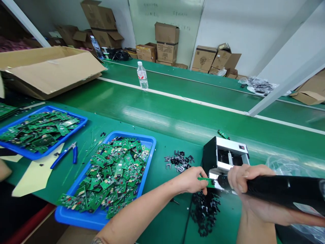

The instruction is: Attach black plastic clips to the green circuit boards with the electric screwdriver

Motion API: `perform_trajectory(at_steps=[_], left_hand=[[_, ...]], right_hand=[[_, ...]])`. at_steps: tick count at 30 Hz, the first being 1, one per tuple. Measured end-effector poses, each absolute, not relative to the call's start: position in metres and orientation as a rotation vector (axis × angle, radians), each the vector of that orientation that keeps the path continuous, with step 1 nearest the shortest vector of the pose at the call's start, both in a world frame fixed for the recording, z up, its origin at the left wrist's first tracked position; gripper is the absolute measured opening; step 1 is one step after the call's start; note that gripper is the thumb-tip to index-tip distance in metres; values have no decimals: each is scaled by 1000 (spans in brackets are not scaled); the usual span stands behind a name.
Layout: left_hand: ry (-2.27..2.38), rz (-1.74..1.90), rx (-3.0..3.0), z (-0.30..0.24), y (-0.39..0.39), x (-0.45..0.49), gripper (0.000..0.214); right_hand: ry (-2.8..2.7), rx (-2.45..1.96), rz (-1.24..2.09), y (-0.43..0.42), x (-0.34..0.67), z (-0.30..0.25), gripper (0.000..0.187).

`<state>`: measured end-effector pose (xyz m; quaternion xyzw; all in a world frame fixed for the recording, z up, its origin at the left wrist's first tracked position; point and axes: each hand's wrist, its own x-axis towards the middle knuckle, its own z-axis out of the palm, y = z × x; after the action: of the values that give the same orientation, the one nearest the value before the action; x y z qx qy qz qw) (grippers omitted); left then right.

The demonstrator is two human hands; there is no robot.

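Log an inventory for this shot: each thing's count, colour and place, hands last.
bench: 1, green, across the view
trays: 2, blue, left half
circuit boards: many, green, heaped in both trays
machine: 1, black and white, right of centre
loose board: 1, green, behind the machine
held board: 1, green, before the machine
clips: two heaps, black, near the machine
hand tool: 1, black, lower right
pliers: 1, blue-handled, between the trays
paper: count unclear, yellow, by the left tray
bottles: 2, clear, beyond the trays
open box: 1, brown, upper left
other boxes: several, brown, along the back
post: 1, white, upper right
left hand: 1, bare, holding the held board
right hand: 1, bare, gripping the hand tool
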<state>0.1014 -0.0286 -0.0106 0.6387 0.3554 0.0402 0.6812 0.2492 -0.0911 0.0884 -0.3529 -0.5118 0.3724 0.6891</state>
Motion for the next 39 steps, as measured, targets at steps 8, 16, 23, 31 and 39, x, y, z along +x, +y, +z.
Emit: perform_trajectory(at_steps=[8,16,23,31,39], left_hand=[[826,107,1507,-5,-29,100,17],[839,96,1603,1,-29,99,20],[843,81,1641,2,-30,100,17],[842,76,1637,2,-31,99,18],[839,96,1651,1,-31,99,16]], right_hand=[[-1118,-821,828,-88,242,90,82],[-1179,-802,641,-122,277,65,43],[-1134,-866,556,-140,292,49,80],[-1165,-901,567,-133,289,49,89],[-1119,-934,586,-134,286,51,89]])
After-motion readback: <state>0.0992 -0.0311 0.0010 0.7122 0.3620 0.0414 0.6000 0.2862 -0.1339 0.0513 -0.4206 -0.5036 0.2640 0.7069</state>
